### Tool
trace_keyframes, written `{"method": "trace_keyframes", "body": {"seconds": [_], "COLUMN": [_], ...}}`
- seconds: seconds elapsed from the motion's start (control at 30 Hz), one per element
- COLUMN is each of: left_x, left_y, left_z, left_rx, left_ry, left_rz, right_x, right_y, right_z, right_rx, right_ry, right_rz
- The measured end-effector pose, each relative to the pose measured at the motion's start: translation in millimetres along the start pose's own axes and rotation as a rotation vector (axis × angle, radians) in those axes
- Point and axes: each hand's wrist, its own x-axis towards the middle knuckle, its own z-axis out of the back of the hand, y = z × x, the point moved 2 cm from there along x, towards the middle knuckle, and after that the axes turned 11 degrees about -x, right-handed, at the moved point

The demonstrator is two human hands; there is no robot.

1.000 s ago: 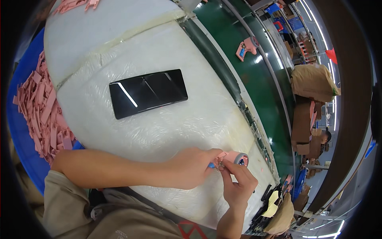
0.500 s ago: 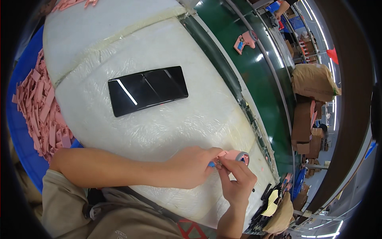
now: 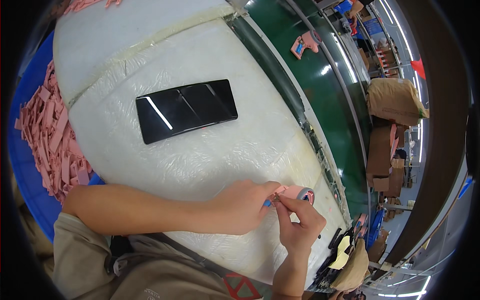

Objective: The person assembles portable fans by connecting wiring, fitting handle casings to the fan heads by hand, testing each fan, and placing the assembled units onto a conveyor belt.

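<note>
A pink plastic housing with a grey ring (image 3: 300, 192) at its end is held in my left hand (image 3: 244, 204), low and right of centre over the wrapped work surface. The left fingers curl round it and hide most of its body. A small blue part (image 3: 267, 203) shows beside those fingers. Close against the housing, my right hand (image 3: 301, 223) pinches with thumb and forefinger; what lies between the tips is too small to make out. Farther off on the surface lies a glossy black phone-like slab (image 3: 187, 111).
At left stands a blue tub (image 3: 20, 145) heaped with pink plastic pieces (image 3: 55, 145). A green conveyor (image 3: 320, 100) on the right carries a similar pink gun-shaped housing (image 3: 306, 44). Near the right front corner lie black parts (image 3: 332, 255). Cartons (image 3: 380, 155) stand past the conveyor.
My right hand has shifted slightly right, still pinching at the housing. The pink housing on the conveyor has moved a little left and away. My left hand has barely moved.
</note>
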Motion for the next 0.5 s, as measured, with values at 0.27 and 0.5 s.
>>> {"method": "trace_keyframes", "body": {"seconds": [0.27,0.5], "left_x": [0,0], "left_y": [7,7], "left_z": [-2,-2], "left_rx": [0.024,0.003], "left_ry": [-0.049,-0.053], "left_rz": [-0.119,-0.141], "right_x": [3,3], "right_y": [4,0], "right_z": [0,1], "right_rx": [-0.023,-0.031], "right_ry": [0.014,0.035], "right_rz": [-0.008,-0.034]}}
